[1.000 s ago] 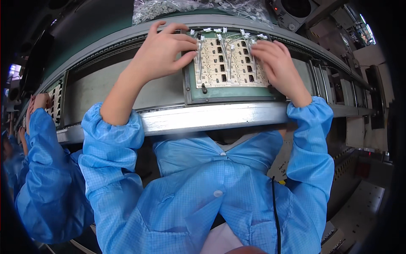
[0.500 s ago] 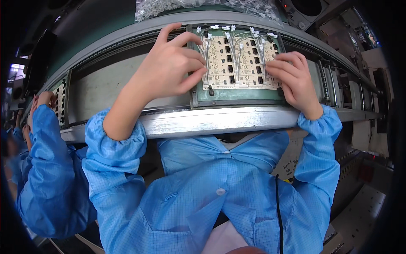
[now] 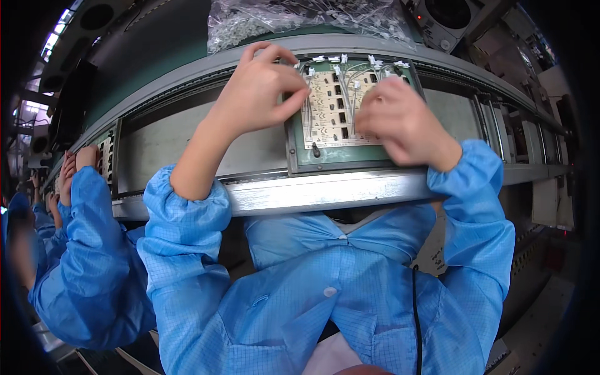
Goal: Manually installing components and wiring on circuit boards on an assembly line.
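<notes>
A green fixture tray holds a panel of cream circuit boards with rows of black components. Thin wire leads with white plugs lie over the panel and across its far edge. At the panel's left side, my left hand has thumb and fingertips pinched together at a wire lead. My right hand hovers over the panel's right half and hides much of it. Motion smears its fingers, so whether they hold anything cannot be made out.
The tray sits between metal conveyor rails. Beyond the far rail lies a clear plastic bag of small white parts. A co-worker's blue sleeve and hand are at another board on the left. A dark device stands far right.
My right hand has moved left from the panel's right edge to over its right half. My left hand stays near the left edge. The whole view has shifted slightly.
</notes>
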Tool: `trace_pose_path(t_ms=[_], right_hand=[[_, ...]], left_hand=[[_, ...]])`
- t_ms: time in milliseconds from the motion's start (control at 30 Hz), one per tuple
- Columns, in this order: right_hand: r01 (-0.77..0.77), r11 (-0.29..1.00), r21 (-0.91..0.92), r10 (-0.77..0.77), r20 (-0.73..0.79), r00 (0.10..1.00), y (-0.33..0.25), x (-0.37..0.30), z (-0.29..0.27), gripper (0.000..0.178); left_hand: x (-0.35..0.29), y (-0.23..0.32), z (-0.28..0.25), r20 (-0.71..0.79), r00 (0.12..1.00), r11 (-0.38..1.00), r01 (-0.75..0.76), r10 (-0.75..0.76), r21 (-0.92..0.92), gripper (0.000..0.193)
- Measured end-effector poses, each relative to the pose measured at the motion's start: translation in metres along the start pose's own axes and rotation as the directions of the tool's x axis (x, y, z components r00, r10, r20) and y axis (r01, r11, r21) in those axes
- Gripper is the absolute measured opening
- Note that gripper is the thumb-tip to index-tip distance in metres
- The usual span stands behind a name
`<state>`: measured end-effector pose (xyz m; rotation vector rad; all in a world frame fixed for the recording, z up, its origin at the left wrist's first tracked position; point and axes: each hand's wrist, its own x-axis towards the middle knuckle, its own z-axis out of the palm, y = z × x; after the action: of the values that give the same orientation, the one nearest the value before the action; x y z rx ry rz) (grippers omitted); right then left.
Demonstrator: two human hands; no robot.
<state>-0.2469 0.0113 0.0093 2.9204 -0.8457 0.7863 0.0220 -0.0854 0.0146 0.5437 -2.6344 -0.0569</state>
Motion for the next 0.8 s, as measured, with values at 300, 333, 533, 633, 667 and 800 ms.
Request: trace_pose_path(t_ms=[300,333,533,633,667,800], right_hand=[[-0.184,0.982,-0.034,0.184,-0.016,0.983,0.064,0.016,0.025,0.031],[-0.160,0.984,-0.073,0.160,-0.013,0.987,0.066,0.016,0.024,0.030],[-0.086,0.993,-0.087,0.083,-0.037,0.996,0.051,0.014,0.025,0.028],[-0.071,0.989,-0.130,0.061,-0.081,0.995,0.041,0.009,0.007,0.027],[-0.056,0.991,-0.119,0.049,-0.065,0.997,0.037,0.006,0.004,0.028],[-0.039,0.989,-0.140,0.041,0.014,0.999,0.019,0.004,0.018,0.029]], left_hand=[[-0.014,-0.030,0.005,-0.104,0.992,0.997,0.069,-0.065,0.039,0.013],[-0.014,-0.030,0.002,-0.117,0.992,0.997,0.060,-0.055,0.045,0.012],[-0.018,-0.022,0.006,-0.152,0.988,0.999,-0.034,0.033,-0.002,0.012],[-0.015,-0.003,0.008,-0.049,0.992,0.982,-0.121,0.115,-0.142,0.012],[-0.015,0.003,0.004,0.080,0.990,0.988,-0.102,0.112,-0.116,0.014],[-0.019,0.001,0.005,0.051,0.991,0.990,-0.121,0.124,-0.065,0.015]])
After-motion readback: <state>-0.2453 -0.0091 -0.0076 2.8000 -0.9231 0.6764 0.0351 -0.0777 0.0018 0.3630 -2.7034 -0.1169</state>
